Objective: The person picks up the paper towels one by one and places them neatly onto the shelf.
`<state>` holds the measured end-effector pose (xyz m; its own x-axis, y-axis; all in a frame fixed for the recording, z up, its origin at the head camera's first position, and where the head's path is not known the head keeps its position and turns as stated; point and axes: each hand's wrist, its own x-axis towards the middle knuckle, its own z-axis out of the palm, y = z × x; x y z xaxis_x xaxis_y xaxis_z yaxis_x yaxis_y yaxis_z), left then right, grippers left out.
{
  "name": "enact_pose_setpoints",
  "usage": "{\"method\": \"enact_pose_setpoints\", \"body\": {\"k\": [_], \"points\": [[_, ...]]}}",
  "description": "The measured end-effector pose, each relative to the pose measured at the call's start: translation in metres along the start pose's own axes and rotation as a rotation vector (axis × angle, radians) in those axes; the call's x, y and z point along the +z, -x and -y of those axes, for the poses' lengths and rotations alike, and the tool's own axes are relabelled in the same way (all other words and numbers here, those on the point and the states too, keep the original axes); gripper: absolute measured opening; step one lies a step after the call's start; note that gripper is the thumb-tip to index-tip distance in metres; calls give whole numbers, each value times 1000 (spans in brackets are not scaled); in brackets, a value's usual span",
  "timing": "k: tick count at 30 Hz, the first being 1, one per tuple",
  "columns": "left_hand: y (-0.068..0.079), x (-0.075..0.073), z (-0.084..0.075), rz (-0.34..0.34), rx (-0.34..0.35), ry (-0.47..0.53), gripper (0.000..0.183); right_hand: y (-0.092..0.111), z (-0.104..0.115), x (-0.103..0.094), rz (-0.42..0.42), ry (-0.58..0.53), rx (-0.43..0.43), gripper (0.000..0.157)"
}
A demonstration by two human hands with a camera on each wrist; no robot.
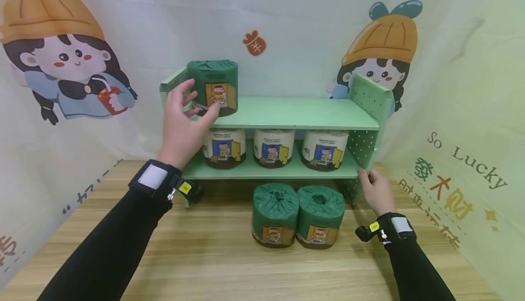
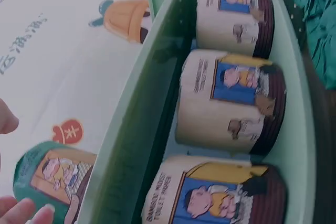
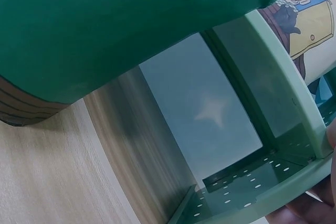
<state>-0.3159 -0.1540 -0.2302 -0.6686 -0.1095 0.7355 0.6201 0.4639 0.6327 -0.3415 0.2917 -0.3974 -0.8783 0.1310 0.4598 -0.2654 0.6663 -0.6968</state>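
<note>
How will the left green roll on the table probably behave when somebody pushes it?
The left green roll would likely slide rather than roll, since it stands upright. Its gathered, wrinkled wrapper suggests it may crease when squeezed.

Part of the upper green roll (image 1: pixel 219 80) is covered by the left grip (image 1: pixel 183 121) here, the fine print blurred! In the right wrist view, a lower green roll (image 3: pixel 115 30) is cropped by the top edge, the right grip (image 1: pixel 378 192) by the right.
</note>
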Motion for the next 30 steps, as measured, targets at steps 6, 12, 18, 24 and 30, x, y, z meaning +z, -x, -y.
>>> {"method": "enact_pose_setpoints", "body": {"k": [6,12,18,24,30], "points": [[36,2,-23,34,63,155,64,-2,-1,2,-7,-1,-8,44],[68,11,-29,136,37,184,61,-3,-4,3,-16,4,-11,43],[91,23,-18,192,-25,239,61,-2,-5,2,-15,10,-12,44],[108,35,-4,234,-70,314,60,-3,-3,2,-20,7,-18,42],[120,42,2,253,-145,349,59,-1,-3,1,-17,7,-11,42]]}}
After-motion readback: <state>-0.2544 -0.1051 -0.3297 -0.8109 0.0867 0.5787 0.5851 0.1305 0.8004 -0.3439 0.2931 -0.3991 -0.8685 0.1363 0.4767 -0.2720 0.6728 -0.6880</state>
